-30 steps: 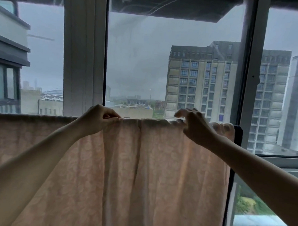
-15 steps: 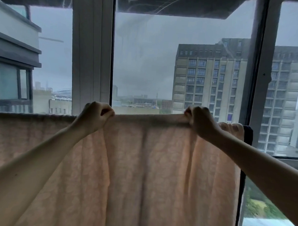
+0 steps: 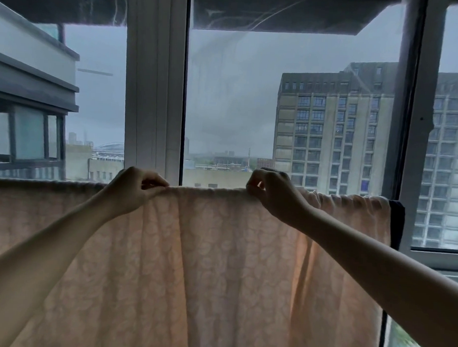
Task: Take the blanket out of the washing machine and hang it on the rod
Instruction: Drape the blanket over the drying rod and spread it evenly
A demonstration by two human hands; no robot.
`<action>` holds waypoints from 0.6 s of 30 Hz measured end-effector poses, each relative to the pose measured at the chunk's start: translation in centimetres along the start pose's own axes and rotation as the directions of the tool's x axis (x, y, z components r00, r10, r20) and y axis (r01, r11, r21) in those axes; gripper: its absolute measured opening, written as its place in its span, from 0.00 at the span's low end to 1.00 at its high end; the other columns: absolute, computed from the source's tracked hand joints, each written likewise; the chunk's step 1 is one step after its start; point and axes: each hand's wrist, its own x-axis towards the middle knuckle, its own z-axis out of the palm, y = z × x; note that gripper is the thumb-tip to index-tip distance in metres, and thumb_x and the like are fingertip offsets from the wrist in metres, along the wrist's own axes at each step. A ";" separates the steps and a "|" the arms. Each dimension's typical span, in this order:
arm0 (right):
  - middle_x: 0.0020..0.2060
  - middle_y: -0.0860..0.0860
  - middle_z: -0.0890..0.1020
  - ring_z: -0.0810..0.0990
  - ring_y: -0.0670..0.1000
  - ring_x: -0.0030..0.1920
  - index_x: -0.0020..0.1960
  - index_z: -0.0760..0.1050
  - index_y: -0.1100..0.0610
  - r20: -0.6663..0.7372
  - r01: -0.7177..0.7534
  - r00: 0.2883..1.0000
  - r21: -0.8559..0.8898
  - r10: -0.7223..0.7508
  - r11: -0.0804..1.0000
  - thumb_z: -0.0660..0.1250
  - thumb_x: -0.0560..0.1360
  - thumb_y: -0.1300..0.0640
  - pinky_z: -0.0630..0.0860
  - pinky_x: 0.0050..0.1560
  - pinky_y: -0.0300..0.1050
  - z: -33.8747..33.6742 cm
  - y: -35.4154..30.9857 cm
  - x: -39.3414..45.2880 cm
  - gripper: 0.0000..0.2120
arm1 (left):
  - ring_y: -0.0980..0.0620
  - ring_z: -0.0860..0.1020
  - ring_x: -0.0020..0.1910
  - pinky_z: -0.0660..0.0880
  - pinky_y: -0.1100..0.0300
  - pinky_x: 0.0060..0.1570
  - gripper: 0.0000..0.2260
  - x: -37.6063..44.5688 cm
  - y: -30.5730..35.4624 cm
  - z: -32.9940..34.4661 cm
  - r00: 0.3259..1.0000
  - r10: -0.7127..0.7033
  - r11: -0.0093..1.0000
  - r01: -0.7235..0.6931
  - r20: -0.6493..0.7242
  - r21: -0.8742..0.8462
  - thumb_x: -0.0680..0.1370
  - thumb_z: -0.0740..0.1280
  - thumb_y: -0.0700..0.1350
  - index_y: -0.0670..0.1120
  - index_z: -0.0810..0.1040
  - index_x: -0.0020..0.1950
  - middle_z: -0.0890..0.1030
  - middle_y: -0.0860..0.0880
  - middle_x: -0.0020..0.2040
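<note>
Grey-framed window (image 3: 154, 91) behind | pale pink leaf-textured blanket (image 3: 218, 264) draped, folds hanging | left hand (image 3: 132, 190), right hand (image 3: 274, 193) both pinch its top edge

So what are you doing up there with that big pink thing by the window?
A person is hanging a pale pink patterned blanket to dry in front of the window. It is already draped over a rod, which the fabric hides. The left hand and the right hand each pinch the blanket's top fold. The right end by the window frame looks bunched, so they are probably spreading it flat.
</note>
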 end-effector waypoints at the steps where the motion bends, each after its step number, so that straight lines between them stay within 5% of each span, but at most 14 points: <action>1: 0.42 0.54 0.80 0.78 0.52 0.42 0.44 0.77 0.60 0.000 0.012 1.000 -0.031 -0.012 0.999 0.65 0.76 0.62 0.77 0.48 0.51 0.1 -0.1 0.1 0.03 | 0.61 0.78 0.42 0.70 0.71 0.45 0.05 0.1 -0.1 0.1 1.000 0.007 1.000 -0.007 -0.027 0.005 0.75 0.71 0.40 0.47 0.84 0.49 0.83 0.51 0.43; 10: 0.48 0.53 0.80 0.79 0.50 0.45 0.52 0.76 0.59 0.052 -0.045 0.998 -0.035 0.047 0.998 0.66 0.77 0.59 0.79 0.48 0.49 -1.4 1.5 -1.7 0.05 | 0.53 0.77 0.43 0.71 0.61 0.47 0.04 0.7 0.7 1.7 0.991 -0.006 0.999 0.011 -0.133 0.035 0.77 0.67 0.39 0.44 0.81 0.47 0.81 0.49 0.42; 18: 0.43 0.56 0.78 0.78 0.51 0.41 0.50 0.73 0.63 0.024 -0.054 0.998 -0.188 0.059 0.981 0.63 0.77 0.68 0.78 0.42 0.43 -2.2 2.5 -1.6 0.03 | 0.49 0.78 0.44 0.72 0.58 0.48 0.03 1.5 1.3 2.3 0.979 0.019 0.999 -0.010 -0.204 0.043 0.78 0.66 0.38 0.43 0.80 0.48 0.82 0.46 0.44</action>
